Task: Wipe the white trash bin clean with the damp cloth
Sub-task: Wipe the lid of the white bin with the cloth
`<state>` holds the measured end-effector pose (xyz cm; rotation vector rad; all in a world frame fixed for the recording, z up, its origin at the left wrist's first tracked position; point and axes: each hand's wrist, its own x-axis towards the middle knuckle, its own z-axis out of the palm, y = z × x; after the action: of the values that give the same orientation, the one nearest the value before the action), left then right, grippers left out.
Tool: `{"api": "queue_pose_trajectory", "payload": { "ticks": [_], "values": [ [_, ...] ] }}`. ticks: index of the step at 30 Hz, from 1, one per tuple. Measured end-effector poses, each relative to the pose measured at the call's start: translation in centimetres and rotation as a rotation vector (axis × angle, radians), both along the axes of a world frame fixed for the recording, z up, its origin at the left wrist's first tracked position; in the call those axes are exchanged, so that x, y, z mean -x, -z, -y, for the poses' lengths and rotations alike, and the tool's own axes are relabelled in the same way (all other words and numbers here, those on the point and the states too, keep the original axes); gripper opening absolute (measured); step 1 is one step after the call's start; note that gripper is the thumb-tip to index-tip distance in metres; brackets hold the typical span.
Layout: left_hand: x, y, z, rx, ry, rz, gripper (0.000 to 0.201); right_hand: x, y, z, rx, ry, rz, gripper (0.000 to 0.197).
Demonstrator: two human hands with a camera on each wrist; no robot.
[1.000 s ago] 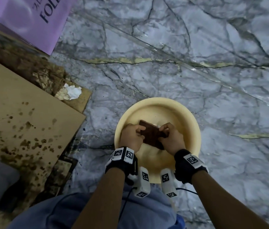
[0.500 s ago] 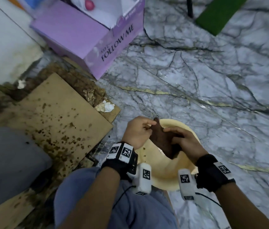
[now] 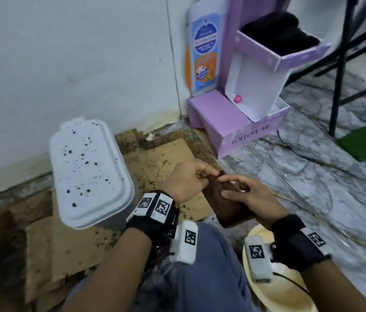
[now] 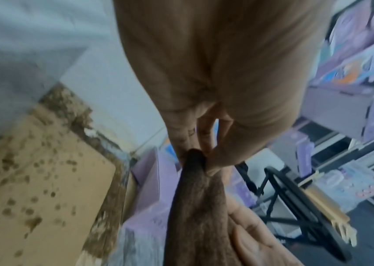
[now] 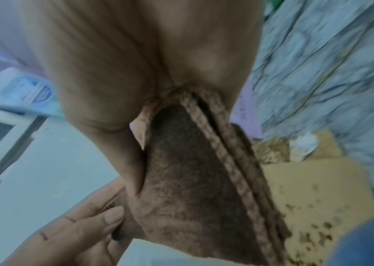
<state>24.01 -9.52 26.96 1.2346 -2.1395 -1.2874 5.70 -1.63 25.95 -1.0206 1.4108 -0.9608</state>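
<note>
Brown damp cloth (image 3: 222, 199) held folded between hands: left hand (image 3: 185, 180) pinches far corner, right hand (image 3: 248, 197) cradles underside, likely squaring pad. Speckled white trash bin (image 3: 88, 172) on stained cardboard (image 3: 161, 162) by wall, unwiped.

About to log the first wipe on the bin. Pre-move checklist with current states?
1. Brown cloth held: ok, left hand pinches its far end, right hand grips it.
2. Cloth folded: ok, layered edges show at the right wrist.
3. Cloth damp: cannot tell.
4. White trash bin near: ok, left of the hands.
5. Bin lid dirty: ok, dark specks.
6. Cloth touching bin: not ok, apart.
</note>
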Motion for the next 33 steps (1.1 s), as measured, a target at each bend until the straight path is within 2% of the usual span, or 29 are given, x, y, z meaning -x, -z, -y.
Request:
{"api": "queue_pose_trajectory", "payload": {
  "ticks": [3,7,13,15,19,23,25,28,33],
  "values": [
    [-6.0,-3.0,0.4,0.047,-0.080,0.011,0.037,-5.7,-2.4,2.0,0.062,-0.097,0.026,0.030],
    [-13.2,-5.2,0.9,0.095,-0.257,-0.020,0.037,-12.6,-3.5,4.9,0.112,-0.154,0.041,0.027],
    [-19.6,-4.3,2.1,0.119,-0.543,-0.076,0.041,-20.8,-2.3,8.7,0.175,-0.154,-0.029,0.023],
    [-21.1,-2.9,2.0,0.113,-0.665,-0.146,0.039,-22.8,-1.0,9.6,0.162,-0.135,-0.117,0.022],
    [-23.3,0.1,0.5,0.141,-0.963,-0.242,0.031,-24.5,1.0,9.4,0.246,-0.129,-0.580,0.024],
    [-24.8,2.3,-0.6,0.047,-1.249,-0.367,0.032,-24.7,1.9,8.4,0.441,-0.144,-0.902,0.038],
    [-24.9,3.2,-0.7,-0.017,-1.293,-0.407,0.036,-24.9,2.5,8.1,0.549,-0.279,-0.970,0.044],
    [-24.5,4.4,-0.8,-0.049,-1.281,-0.385,0.046,-25.6,3.9,7.9,0.569,-0.479,-1.017,0.051],
    [-23.5,5.7,-0.2,-0.019,-1.289,-0.302,0.045,-26.3,4.5,8.7,0.556,-0.534,-1.080,0.059]
  ]
}}
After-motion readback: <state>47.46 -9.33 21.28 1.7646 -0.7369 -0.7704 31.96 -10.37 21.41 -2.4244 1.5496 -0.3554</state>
